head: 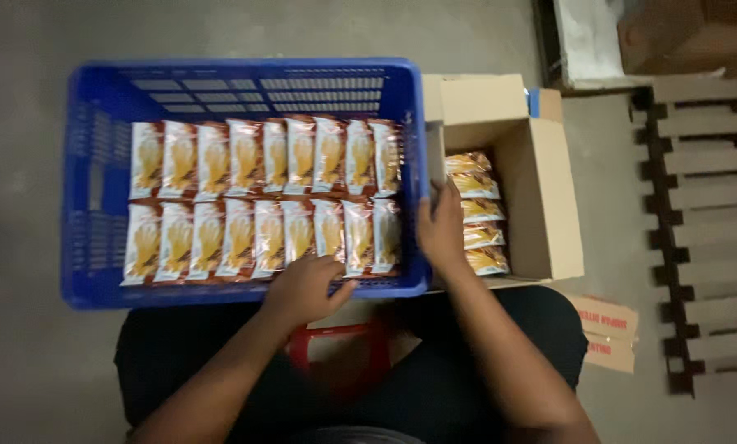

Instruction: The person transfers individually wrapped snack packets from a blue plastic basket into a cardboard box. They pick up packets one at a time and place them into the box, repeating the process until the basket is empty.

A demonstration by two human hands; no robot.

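- Grey concrete floor lies under everything, dim and bare at the left.
- On it stands a blue crate with slotted walls, just beside a cardboard box on its right; the two touch or nearly touch along the crate's right wall.
- Inside the crate lie two rows of packets, orange and white with brown ends, packed side by side and standing on edge; the far strip of the crate floor is bare.
- The left hand rests at the near row by the crate's front rim, fingers curled down onto a packet's lower end; whether it pinches the packet I cannot tell.
- The right hand sits between the crate's right wall and the box, fingers bent over the near edge of the box beside a stack of the same packets; whether it grips one cannot be told.
- The stack fills the left side of the box, leaving its right side open.
- A red stool shows between the person's dark-clothed knees.
- A second, flat carton lies at the right knee.
- A wooden pallet lies further right, well apart from the hands.
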